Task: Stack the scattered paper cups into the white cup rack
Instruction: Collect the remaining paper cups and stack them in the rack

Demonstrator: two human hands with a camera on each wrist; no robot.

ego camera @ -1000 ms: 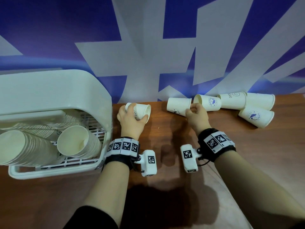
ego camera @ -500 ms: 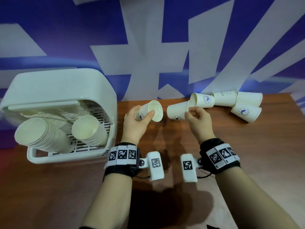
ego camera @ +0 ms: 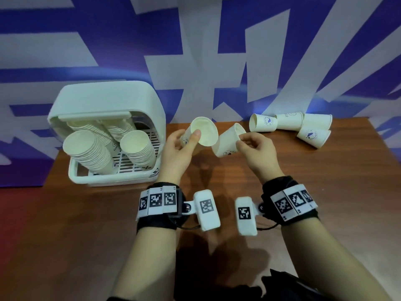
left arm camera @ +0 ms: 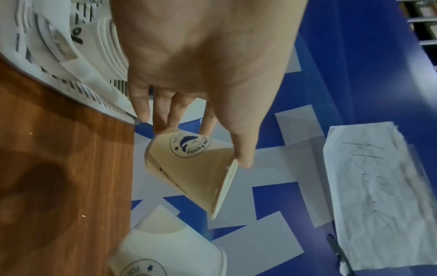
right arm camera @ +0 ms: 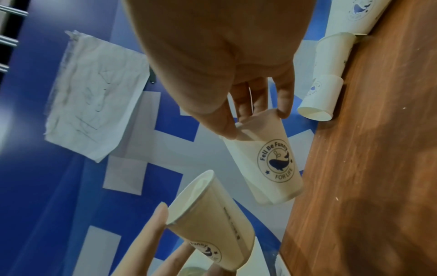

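My left hand (ego camera: 184,140) grips a white paper cup (ego camera: 205,132) above the table, its mouth turned toward me and to the right; the left wrist view shows the same cup (left arm camera: 189,168) held by thumb and fingers. My right hand (ego camera: 249,144) pinches the rim of a second paper cup (ego camera: 227,142), tilted with its bottom toward the first cup's mouth; its whale logo (right arm camera: 275,162) shows in the right wrist view. The two cups are close but apart. The white cup rack (ego camera: 104,105) stands at the left with two leaning stacks of cups (ego camera: 89,153).
Several more paper cups (ego camera: 290,123) lie on their sides at the back right of the wooden table (ego camera: 303,181), against the blue and white wall. The rack's front rim (ego camera: 108,179) stands just left of my left wrist.
Both hands have lifted their cups off the table and drawn them toward me and closer together. The left cup's mouth has turned to face the right cup's bottom.
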